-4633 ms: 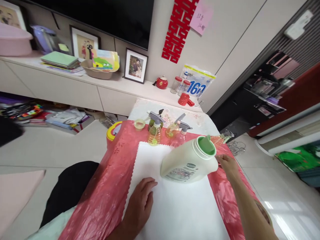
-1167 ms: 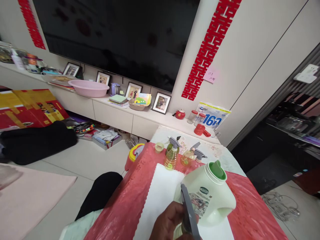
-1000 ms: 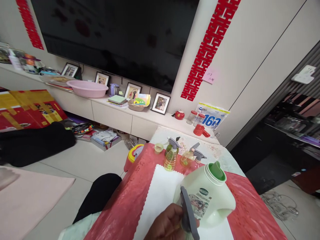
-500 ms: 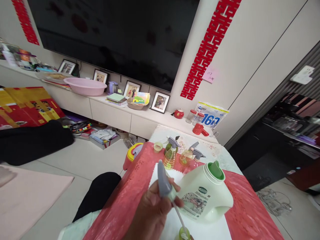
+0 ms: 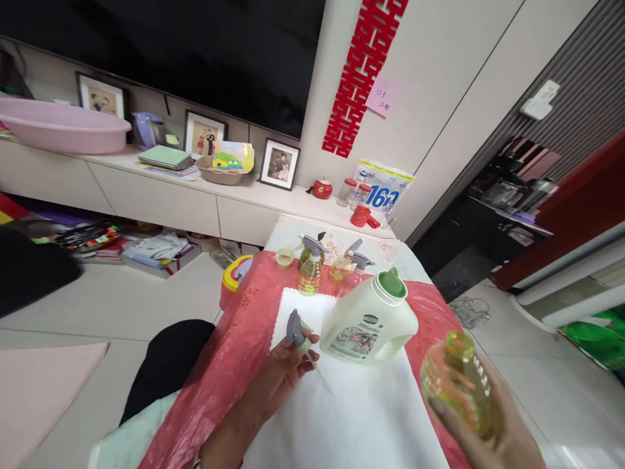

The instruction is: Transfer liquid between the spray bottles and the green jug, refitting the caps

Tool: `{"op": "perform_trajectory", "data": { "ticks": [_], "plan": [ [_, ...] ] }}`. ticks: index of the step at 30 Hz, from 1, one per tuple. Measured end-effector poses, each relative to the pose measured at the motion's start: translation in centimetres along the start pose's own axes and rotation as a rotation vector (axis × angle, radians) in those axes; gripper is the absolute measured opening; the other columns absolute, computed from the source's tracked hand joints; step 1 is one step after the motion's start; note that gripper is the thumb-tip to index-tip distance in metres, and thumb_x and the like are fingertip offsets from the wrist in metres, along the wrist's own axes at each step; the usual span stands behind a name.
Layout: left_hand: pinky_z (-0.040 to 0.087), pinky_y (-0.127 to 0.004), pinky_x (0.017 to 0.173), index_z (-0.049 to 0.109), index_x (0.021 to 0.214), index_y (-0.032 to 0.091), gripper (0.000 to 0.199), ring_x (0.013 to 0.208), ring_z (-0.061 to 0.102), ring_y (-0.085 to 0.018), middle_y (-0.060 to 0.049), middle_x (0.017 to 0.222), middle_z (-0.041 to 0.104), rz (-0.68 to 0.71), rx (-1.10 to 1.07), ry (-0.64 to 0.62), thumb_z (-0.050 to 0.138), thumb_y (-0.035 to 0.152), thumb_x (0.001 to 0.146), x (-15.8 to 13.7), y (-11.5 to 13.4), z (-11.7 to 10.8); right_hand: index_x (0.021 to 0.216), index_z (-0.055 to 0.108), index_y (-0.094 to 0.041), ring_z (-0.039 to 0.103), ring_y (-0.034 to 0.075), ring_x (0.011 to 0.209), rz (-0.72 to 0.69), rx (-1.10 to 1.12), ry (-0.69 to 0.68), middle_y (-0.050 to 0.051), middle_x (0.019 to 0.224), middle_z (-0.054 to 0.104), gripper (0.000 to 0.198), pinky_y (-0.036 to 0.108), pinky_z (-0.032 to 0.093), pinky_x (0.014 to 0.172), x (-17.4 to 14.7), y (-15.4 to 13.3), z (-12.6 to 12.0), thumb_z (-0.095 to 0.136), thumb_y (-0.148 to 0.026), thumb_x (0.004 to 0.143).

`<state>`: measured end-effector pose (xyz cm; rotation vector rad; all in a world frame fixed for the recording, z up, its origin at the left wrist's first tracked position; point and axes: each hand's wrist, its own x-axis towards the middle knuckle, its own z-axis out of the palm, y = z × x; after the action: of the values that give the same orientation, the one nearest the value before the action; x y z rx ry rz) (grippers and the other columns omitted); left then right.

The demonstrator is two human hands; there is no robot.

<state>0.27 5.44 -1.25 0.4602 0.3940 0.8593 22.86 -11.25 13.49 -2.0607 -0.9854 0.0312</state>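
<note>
My left hand pinches the grey sprayer head; my right hand clenches the ribbed yellow-green plastic bottle; labels unreadable.

I see a large dark screen on a pale wall, with a long white cabinet just below it carrying framed photos and a pink basin. Right of the screen hangs a red paper-cut ornament. Below the cabinet, pale floor tiles hold scattered clutter
</note>
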Motion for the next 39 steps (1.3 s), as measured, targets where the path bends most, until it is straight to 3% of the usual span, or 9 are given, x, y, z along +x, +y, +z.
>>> {"op": "perform_trajectory", "data": {
  "ticks": [2,5,9,14,25,39],
  "plan": [
    [0.052,-0.029,0.082,0.075,0.105,0.024,0.043,0.088,0.069,-0.016,-0.004,0.114,0.07,-0.018,0.022,-0.027,0.092,0.038,0.069,0.0,-0.3,-0.6,0.151,0.046,-0.028,0.061,0.032,0.117,-0.129,-0.104,0.019,0.006,0.139,0.055,0.094,0.042,0.054,0.097,2.7,-0.9,-1.4,0.067,-0.081,0.077],
    [0.051,-0.03,0.085,0.075,0.104,0.024,0.04,0.091,0.07,-0.017,-0.003,0.112,0.071,-0.03,0.026,-0.07,0.092,0.037,0.07,0.0,-0.4,-0.9,0.149,0.048,-0.022,0.067,0.026,0.099,-0.466,-0.28,0.069,0.009,0.132,0.059,0.087,0.034,0.056,0.078,6.5,-1.8,-2.5,0.066,-0.076,0.084],
    [0.051,-0.031,0.088,0.075,0.104,0.025,0.038,0.091,0.071,-0.017,-0.002,0.108,0.072,-0.047,0.015,-0.104,0.091,0.036,0.072,0.2,-0.4,-1.0,0.15,0.045,-0.017,0.059,0.029,0.117,-0.762,-0.451,0.122,0.011,0.136,0.055,0.073,0.04,0.052,0.093,9.5,-3.0,-2.6,0.055,-0.067,0.097],
    [0.051,-0.032,0.09,0.075,0.105,0.024,0.038,0.093,0.071,-0.018,-0.003,0.109,0.073,-0.048,0.008,-0.122,0.091,0.036,0.072,0.3,-0.7,-1.4,0.149,0.043,-0.014,0.056,0.028,0.117,-0.96,-0.556,0.1,0.014,0.133,0.055,0.065,0.039,0.049,0.097,11.4,-4.3,-2.2,0.049,-0.059,0.103],
    [0.05,-0.031,0.09,0.075,0.105,0.026,0.034,0.094,0.07,-0.018,-0.002,0.11,0.073,-0.057,0.001,-0.121,0.089,0.033,0.074,0.4,-0.7,-1.6,0.145,0.044,-0.011,0.055,0.03,0.11,-1.137,-0.719,0.07,0.016,0.13,0.055,0.056,0.04,0.045,0.087,13.7,-5.6,-2.2,0.045,-0.048,0.102],
    [0.05,-0.034,0.09,0.075,0.106,0.024,0.033,0.093,0.069,-0.019,-0.004,0.11,0.073,-0.053,0.005,-0.118,0.088,0.032,0.076,0.4,-0.8,-1.5,0.138,0.048,-0.012,0.054,0.031,0.112,-1.188,-0.917,0.07,0.014,0.132,0.055,0.046,0.042,0.043,0.085,13.9,-7.4,-2.9,0.045,-0.039,0.102]
  ]
}}
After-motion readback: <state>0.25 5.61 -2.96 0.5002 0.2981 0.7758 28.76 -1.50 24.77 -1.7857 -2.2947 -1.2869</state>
